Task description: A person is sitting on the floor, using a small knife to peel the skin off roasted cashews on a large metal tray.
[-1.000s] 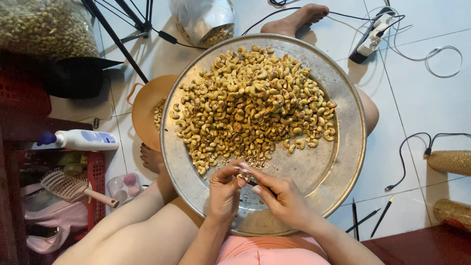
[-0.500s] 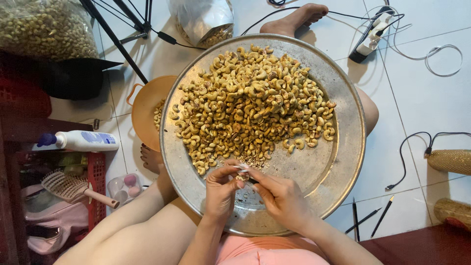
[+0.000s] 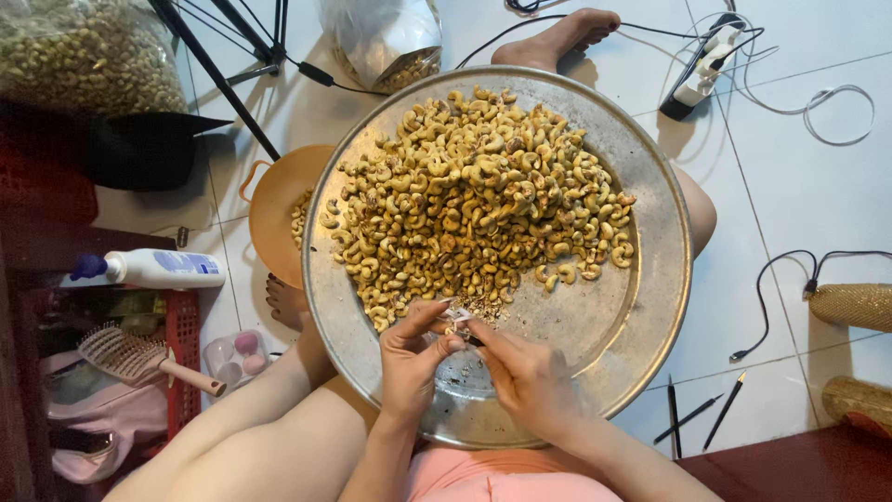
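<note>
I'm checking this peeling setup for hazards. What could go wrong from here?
The big metal tray seems to rest on the person's legs, so a shift could tip the cashew pile onto the floor. Both hands, left hand and right hand, pinch one small nut close together; it could slip. Loose cables on the tiles could snag a foot.
</note>
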